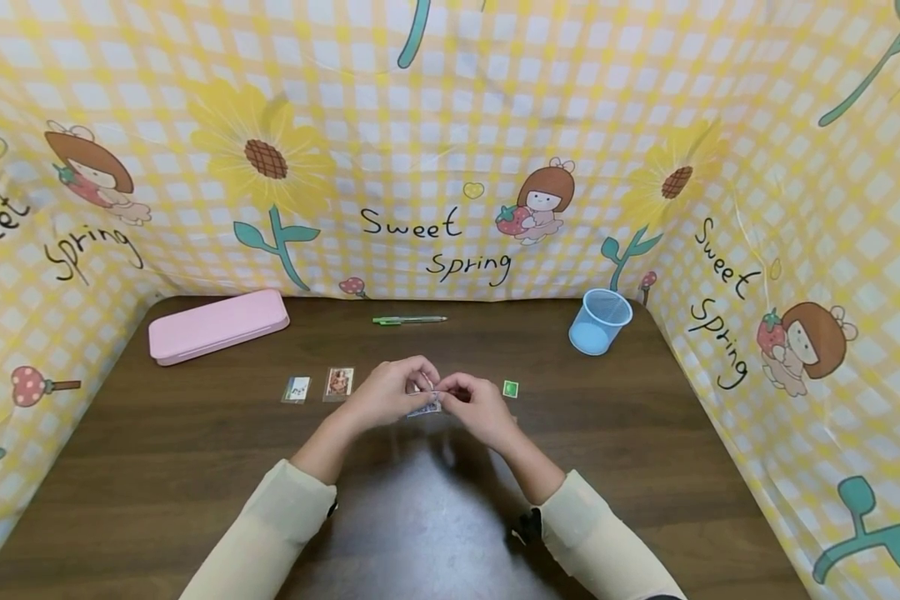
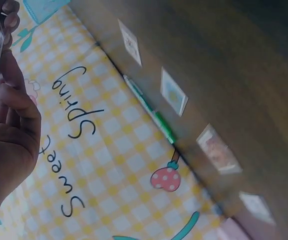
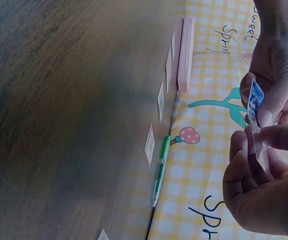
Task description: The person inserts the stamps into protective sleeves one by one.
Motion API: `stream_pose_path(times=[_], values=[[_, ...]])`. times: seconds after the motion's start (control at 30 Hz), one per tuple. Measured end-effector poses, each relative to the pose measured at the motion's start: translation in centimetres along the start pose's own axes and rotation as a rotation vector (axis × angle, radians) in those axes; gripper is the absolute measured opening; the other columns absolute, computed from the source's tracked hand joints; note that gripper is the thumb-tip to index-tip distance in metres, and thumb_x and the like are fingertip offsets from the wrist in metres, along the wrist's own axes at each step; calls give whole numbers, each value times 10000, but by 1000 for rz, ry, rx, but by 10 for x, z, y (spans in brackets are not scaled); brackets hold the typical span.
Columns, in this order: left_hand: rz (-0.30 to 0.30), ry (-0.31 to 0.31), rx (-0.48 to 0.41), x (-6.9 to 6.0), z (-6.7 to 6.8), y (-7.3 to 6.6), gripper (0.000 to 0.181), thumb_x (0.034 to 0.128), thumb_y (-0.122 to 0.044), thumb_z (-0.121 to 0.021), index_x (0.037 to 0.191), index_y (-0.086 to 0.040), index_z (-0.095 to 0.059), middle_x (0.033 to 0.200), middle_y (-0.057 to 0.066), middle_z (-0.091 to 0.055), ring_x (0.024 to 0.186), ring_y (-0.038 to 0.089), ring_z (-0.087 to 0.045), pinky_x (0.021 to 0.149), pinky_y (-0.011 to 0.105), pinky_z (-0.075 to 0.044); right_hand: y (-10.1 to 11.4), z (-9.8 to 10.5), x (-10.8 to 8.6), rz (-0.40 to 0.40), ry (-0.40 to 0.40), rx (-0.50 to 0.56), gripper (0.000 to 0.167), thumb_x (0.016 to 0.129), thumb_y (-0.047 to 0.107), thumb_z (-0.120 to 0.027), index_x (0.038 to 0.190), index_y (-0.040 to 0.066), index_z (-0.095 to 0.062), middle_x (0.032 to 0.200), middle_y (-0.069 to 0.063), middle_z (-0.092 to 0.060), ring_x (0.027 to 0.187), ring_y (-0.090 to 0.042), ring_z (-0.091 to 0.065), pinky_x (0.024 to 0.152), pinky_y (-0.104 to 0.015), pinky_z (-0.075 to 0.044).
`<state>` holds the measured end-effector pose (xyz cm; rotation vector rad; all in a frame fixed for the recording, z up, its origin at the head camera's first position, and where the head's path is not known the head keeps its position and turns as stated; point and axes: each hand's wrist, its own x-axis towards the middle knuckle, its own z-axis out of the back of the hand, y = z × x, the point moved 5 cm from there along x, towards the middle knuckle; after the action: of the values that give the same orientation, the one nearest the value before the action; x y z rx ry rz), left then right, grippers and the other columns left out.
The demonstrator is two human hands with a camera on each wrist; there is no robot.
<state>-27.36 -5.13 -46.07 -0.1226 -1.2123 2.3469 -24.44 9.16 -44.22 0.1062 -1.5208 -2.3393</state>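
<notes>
Above the middle of the table, my left hand [image 1: 386,392] and right hand [image 1: 483,410] meet at the fingertips. Between them is a small blue-printed stamp [image 3: 255,100] with a clear plastic sleeve [image 3: 257,143]. The left thumb and fingers pinch the stamp end, seen best in the right wrist view. My right fingers pinch the clear sleeve lower down. How far the stamp sits inside the sleeve I cannot tell. On the table left of the hands lie a brown picture stamp [image 1: 340,382] and a pale stamp [image 1: 297,389], both apparently in clear sleeves. A green stamp [image 1: 511,389] lies right of the hands.
A pink pencil case [image 1: 219,327] lies at the back left, a green pen [image 1: 408,320] at the back middle. At the back right stands a blue mesh cup [image 1: 600,322]. Patterned cloth walls [image 1: 450,150] enclose the table [image 1: 630,500] at the back and sides.
</notes>
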Motion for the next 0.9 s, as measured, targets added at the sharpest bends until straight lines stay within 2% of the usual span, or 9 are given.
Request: stream_pose_path(times=[0.1, 0.23, 0.37, 0.43, 0.6, 0.67, 0.9], values=[[59, 3, -73, -1, -1, 7, 176, 850, -180, -703, 981, -102, -614, 820, -8, -670, 700, 129, -609, 616, 293, -479, -3, 1, 0, -14, -34, 15, 95, 872, 3, -616, 933, -58, -655, 822, -195, -654, 706, -149, -543, 615, -187, -426], [159, 16, -184, -4, 3, 19, 179, 858, -197, -697, 948, -60, -624, 787, 50, -634, 668, 276, -627, 584, 334, -500, -7, 5, 0, -35, -110, 62, 107, 876, 4, -616, 941, -74, -648, 810, -201, -637, 688, -146, -525, 598, -185, -423], [224, 16, -236, -6, 10, 24, 175, 864, -201, -691, 906, -36, -651, 767, 103, -629, 679, 350, -631, 535, 307, -475, -9, 9, 1, -42, -159, 104, 113, 869, -5, -621, 938, -92, -642, 806, -220, -624, 681, -150, -512, 592, -183, -415], [233, 12, -243, -8, 16, 16, 176, 875, -173, -674, 903, -1, -653, 769, 146, -632, 680, 369, -627, 511, 288, -452, -10, 9, 1, -47, -163, 111, 116, 865, -4, -626, 937, -94, -642, 799, -218, -619, 673, -142, -503, 585, -183, -407], [228, -6, -235, -7, 20, 11, 144, 867, -169, -681, 867, -25, -668, 727, 93, -635, 682, 377, -626, 507, 277, -450, -11, 9, 2, -57, -154, 127, 112, 854, 2, -639, 923, -85, -649, 761, -171, -615, 641, -102, -494, 561, -185, -401], [226, -6, -225, -5, 19, 18, 129, 857, -187, -693, 848, -60, -676, 712, 41, -628, 666, 331, -631, 514, 272, -454, -12, 9, 2, -62, -145, 133, 114, 853, 8, -643, 921, -83, -652, 754, -156, -617, 632, -83, -495, 555, -185, -399], [190, 55, -167, -3, 22, 16, 97, 854, -152, -692, 816, -64, -673, 665, 20, -621, 610, 183, -586, 506, 249, -421, -13, 7, 1, -72, -73, 153, 126, 866, 8, -635, 940, -93, -649, 778, -184, -636, 646, -69, -520, 577, -186, -418]])
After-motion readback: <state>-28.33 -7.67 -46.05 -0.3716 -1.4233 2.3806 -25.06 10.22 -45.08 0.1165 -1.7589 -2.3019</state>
